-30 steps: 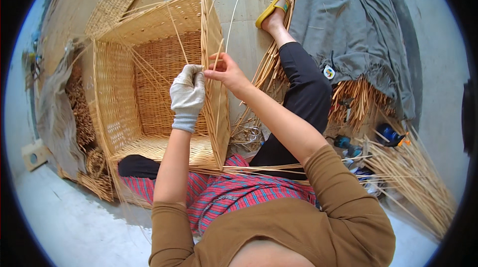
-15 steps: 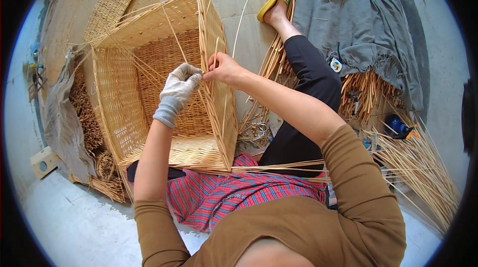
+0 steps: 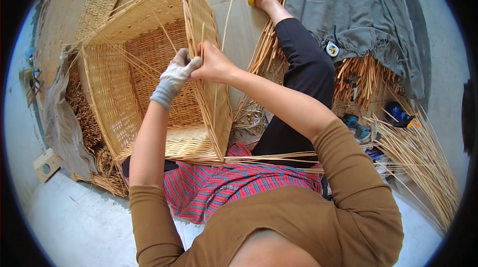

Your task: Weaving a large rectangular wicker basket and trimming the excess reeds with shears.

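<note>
A large rectangular wicker basket (image 3: 107, 83) lies tilted in front of me, its open mouth toward me and its near rim against my lap. My left hand (image 3: 175, 75), in a pale glove, is closed at the basket's right-hand rim, pinching a thin wicker strand (image 3: 164, 29) that runs up and left across the opening. Bare, my right hand (image 3: 214, 64) meets it from the outer side, fingers closed round a cane at the rim (image 3: 188, 23). Both thumbs come together there, and the exact grip is partly hidden. Long loose canes (image 3: 279, 157) stretch right from the near corner across my lap.
A woven panel (image 3: 101, 4) lies at the far left. Bundled canes under grey cloth (image 3: 67, 117) stand left; more canes under a dark cloth (image 3: 348, 13) lie right. A tape measure (image 3: 332, 49), a blue bottle (image 3: 396, 111), a power tool (image 3: 356, 126) and loose canes (image 3: 423, 162) are to the right.
The basket and both hands have shifted slightly left and up in view. My hands press closer together at the rim, and a power tool at the right shows more.
</note>
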`<act>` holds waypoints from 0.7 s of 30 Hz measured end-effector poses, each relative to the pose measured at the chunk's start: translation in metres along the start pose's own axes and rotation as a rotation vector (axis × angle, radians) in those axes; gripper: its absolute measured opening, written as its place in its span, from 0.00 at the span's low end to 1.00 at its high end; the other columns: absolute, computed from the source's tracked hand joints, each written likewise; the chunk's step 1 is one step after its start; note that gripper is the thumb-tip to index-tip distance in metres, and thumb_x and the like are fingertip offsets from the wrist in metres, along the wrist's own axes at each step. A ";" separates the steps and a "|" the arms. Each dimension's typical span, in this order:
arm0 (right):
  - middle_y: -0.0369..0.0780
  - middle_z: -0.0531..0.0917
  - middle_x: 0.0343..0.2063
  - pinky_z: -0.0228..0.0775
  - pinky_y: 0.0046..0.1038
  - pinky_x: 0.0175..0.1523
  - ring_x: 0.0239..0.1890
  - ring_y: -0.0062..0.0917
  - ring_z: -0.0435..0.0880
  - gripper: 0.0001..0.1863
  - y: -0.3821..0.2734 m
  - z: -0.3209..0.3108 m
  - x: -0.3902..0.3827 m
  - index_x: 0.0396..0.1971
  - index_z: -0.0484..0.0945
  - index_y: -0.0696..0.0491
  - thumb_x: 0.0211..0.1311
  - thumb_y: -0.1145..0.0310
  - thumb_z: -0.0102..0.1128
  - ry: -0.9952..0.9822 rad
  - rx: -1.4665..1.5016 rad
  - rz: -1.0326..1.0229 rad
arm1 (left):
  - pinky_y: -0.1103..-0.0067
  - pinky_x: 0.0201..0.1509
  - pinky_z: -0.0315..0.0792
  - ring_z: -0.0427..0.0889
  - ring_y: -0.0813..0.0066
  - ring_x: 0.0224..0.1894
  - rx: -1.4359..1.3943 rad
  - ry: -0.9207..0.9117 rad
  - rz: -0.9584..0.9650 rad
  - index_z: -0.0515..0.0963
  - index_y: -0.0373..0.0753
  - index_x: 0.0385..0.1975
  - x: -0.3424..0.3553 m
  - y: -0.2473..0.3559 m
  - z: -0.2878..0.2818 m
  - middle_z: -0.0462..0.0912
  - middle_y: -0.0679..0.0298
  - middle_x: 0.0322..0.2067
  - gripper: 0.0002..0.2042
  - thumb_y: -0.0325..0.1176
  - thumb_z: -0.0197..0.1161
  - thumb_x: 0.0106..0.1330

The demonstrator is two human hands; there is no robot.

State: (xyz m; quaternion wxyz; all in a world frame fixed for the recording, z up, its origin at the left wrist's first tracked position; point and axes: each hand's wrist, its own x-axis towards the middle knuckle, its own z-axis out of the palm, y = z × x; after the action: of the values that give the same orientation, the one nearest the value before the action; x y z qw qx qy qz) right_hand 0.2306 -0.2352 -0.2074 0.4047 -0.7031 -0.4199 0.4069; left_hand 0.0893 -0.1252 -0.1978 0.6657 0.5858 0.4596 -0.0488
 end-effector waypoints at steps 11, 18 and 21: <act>0.43 0.80 0.24 0.74 0.36 0.39 0.31 0.37 0.83 0.32 0.001 0.002 -0.091 0.33 0.72 0.57 0.53 0.39 0.66 -0.237 -0.060 0.046 | 0.81 0.53 0.72 0.76 0.81 0.44 -0.224 0.105 0.066 0.74 0.36 0.52 -0.026 -0.033 0.009 0.79 0.70 0.41 0.20 0.45 0.60 0.70; 0.47 0.79 0.29 0.71 0.42 0.45 0.37 0.44 0.80 0.29 0.010 0.040 -0.105 0.33 0.69 0.57 0.47 0.48 0.70 -0.058 -0.159 -0.097 | 0.83 0.46 0.69 0.74 0.83 0.40 -0.393 0.255 0.083 0.75 0.37 0.52 -0.004 -0.045 0.029 0.80 0.70 0.40 0.21 0.46 0.63 0.68; 0.48 0.80 0.30 0.72 0.43 0.44 0.37 0.45 0.81 0.28 0.008 0.033 -0.098 0.34 0.69 0.56 0.47 0.49 0.70 -0.107 -0.254 -0.104 | 0.78 0.56 0.68 0.75 0.76 0.49 -0.452 0.211 0.064 0.73 0.32 0.57 -0.006 -0.030 0.032 0.80 0.64 0.48 0.27 0.48 0.64 0.67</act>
State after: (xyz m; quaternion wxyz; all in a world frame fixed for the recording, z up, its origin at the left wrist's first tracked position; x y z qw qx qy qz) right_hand 0.1713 -0.3205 -0.2032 0.3101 -0.7034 -0.5247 0.3657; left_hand 0.0859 -0.1636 -0.2195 0.7293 0.4380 0.5073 0.1377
